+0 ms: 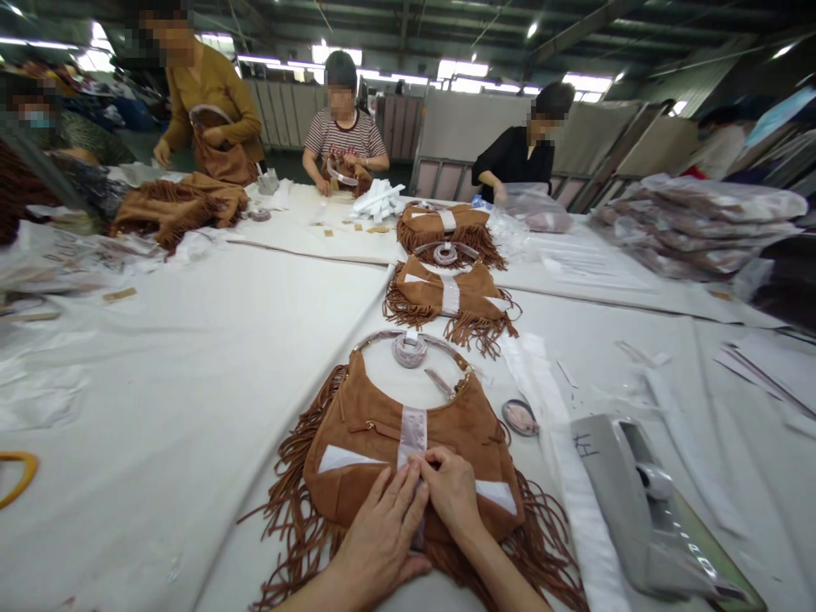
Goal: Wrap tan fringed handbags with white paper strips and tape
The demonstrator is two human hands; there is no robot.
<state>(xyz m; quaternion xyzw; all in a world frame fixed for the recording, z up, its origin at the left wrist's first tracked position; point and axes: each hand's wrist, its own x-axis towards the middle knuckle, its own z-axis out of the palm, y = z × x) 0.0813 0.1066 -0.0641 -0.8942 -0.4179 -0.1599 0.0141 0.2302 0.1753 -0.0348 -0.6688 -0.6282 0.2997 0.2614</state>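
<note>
A brown suede fringed bag (370, 433) lies flat on the white table (191, 357) right in front of me, its handle wrapped in clear film. A pale translucent strip (412, 433) runs down its middle. My left hand (382, 531) lies flat on the bag, fingers stretched out and pressing the strip's lower end. My right hand (452, 489) is beside it, fingertips pinched onto the same strip. White paper pieces (341, 459) poke out from under the bag's flap.
A grey tape dispenser (643, 501) stands at my right, a tape roll (521, 417) near the bag. Two more fringed bags (450, 297) lie further along. Three people work at the far end. Bagged goods (694, 225) are stacked at the right.
</note>
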